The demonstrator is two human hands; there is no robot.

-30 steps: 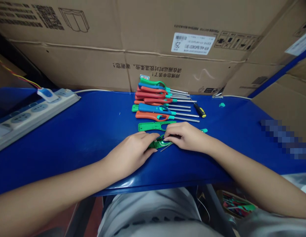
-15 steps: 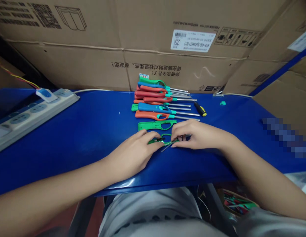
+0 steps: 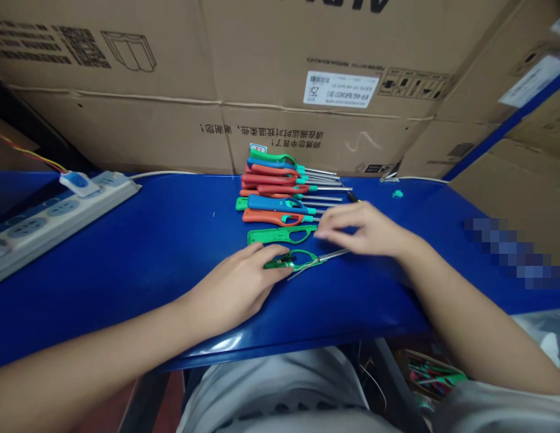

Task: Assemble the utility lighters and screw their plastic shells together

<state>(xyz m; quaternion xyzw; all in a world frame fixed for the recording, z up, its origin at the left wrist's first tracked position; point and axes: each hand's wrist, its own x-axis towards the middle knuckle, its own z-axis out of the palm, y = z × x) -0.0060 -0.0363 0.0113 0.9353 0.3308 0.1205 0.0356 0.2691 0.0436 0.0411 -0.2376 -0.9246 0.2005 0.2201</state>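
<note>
My left hand (image 3: 243,278) pinches the left part of an opened green lighter handle (image 3: 302,260) lying on the table; dark and shiny parts show inside. A metal tube (image 3: 334,255) extends from its right end, and a thin metal rod (image 3: 302,270) lies slantwise across it. Just behind lies a second green handle half (image 3: 280,235), its hollow side up. My right hand (image 3: 358,230) is at that half's right tip, thumb and forefinger closed around it. Its other fingers are partly hidden.
Behind the green half lie several long-nosed lighters, including an orange one (image 3: 266,216) and a blue one (image 3: 273,204). A dark screwdriver (image 3: 352,196) is partly covered by my right hand. A power strip (image 3: 63,207) stands left; a cardboard wall (image 3: 171,132) closes off the back.
My right hand has let go of the opened lighter's metal tube end and moved back to the other green half. My left hand stays on the opened handle. The view has shifted slightly.
</note>
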